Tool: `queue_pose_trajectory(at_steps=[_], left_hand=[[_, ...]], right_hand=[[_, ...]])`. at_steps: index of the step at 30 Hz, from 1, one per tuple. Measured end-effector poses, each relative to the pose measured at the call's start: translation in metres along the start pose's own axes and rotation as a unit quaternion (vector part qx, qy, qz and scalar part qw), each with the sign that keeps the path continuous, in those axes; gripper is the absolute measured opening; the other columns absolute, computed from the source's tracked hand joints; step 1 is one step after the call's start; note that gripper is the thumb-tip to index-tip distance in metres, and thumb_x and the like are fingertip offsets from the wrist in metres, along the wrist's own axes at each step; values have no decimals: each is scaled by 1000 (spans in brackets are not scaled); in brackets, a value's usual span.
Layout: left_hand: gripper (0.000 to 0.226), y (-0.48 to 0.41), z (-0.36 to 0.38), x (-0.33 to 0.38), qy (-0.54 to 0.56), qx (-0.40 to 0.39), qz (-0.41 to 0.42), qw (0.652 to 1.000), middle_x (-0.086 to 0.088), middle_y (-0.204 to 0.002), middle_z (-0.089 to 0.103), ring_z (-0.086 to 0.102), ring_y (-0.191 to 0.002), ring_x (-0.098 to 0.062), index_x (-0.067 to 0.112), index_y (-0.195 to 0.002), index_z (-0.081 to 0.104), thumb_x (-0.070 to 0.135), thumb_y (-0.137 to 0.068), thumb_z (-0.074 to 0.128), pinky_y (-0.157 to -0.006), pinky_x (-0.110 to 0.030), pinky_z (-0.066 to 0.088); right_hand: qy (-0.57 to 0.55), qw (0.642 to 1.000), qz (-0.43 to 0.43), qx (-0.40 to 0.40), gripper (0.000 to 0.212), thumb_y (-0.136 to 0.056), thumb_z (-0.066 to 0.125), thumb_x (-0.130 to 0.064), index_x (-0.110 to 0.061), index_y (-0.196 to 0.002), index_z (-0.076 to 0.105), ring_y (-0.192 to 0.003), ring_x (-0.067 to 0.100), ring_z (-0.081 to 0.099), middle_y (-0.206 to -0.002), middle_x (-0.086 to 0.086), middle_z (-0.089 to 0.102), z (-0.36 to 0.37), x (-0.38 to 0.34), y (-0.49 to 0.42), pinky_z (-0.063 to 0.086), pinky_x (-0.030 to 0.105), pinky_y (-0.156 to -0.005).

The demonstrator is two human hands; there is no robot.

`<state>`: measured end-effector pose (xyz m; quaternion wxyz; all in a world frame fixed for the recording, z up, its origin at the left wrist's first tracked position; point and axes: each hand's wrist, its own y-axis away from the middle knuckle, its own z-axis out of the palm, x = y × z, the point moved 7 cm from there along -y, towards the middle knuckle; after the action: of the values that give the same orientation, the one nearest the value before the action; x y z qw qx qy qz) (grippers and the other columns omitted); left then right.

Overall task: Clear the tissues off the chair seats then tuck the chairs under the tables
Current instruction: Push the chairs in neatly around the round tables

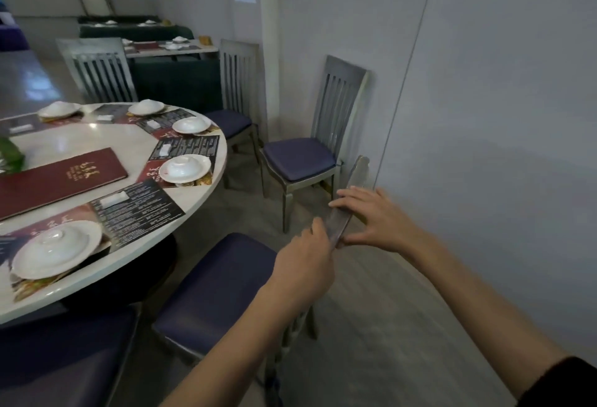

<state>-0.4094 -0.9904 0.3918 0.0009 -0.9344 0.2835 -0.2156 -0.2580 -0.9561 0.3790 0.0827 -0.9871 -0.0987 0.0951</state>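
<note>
A grey wooden chair with a dark blue seat (223, 290) stands in front of me beside the round white table (206, 187). Its top rail (353, 180) runs between my hands. My left hand (307, 261) grips the near end of the rail. My right hand (378, 216) holds the rail further along, fingers over its top and thumb underneath. No tissue shows on this seat. Another blue seat (64, 358) sits at the lower left, partly under the table.
Two more grey chairs with blue seats, one (300, 158) and the other (232, 122), stand against the wall (484, 116) on the right. Covered white dishes (184, 167), paper placemats and a red menu (61, 177) lie on the table. Further set tables stand at the back.
</note>
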Motion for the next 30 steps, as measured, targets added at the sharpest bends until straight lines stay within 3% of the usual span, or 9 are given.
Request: queue_pose_trajectory(at_steps=[2,6,9,13,17,19,25,30], left_hand=[[39,4,5,2,-54,21,-18,998,-7,-121,53,57,-103,-22,12,-132,32,23,-96,44,-76,-30,47],[51,2,17,11,-155,40,-79,984,-7,-128,45,49,-112,-23,13,-139,23,33,-96,43,-86,-31,42],[41,2,13,16,-201,73,-150,965,1,-120,44,47,-108,-20,23,-125,31,46,-93,39,-84,-32,36],[42,19,15,17,-234,169,-283,915,2,-93,56,53,-84,-24,25,-107,52,55,-79,43,-75,-40,35],[47,30,20,17,-281,242,-359,857,0,-85,60,55,-82,-28,21,-98,59,60,-72,60,-89,-52,35],[52,27,19,16,-295,240,-370,848,1,-83,61,56,-80,-27,20,-91,58,67,-70,63,-90,-50,35],[60,19,14,5,-332,220,-339,852,4,-80,59,58,-76,-21,20,-83,54,77,-70,47,-76,-34,35],[62,14,1,-23,-341,223,-333,851,5,-80,59,59,-78,-20,19,-86,52,79,-71,40,-82,-33,33]], right_hand=[[-21,999,-33,11,72,-67,63,-72,-45,-130,43,-142,8,20,-148,-15,34,2,11,-8,13,54,-115],[-81,990,-105,55,84,-56,47,-90,-38,-122,51,-140,8,24,-140,-14,42,6,27,-25,12,54,-116],[-106,976,-169,84,74,-61,52,-86,-37,-117,54,-136,7,30,-131,-16,48,8,40,-35,11,53,-116],[-121,959,-240,89,63,-68,55,-77,-36,-116,55,-128,8,37,-122,-18,50,7,57,-50,10,44,-116],[-124,948,-271,109,58,-71,53,-77,-34,-109,55,-118,11,44,-113,-16,51,12,60,-57,18,47,-113],[-133,944,-278,120,59,-72,49,-79,-31,-106,56,-114,13,45,-109,-13,52,13,60,-58,20,48,-111],[-153,927,-306,154,62,-71,49,-80,-27,-101,59,-105,18,49,-102,-10,56,16,58,-68,24,48,-103],[-153,925,-303,170,62,-71,55,-78,-25,-103,60,-104,20,50,-101,-7,57,24,42,-85,25,48,-102]])
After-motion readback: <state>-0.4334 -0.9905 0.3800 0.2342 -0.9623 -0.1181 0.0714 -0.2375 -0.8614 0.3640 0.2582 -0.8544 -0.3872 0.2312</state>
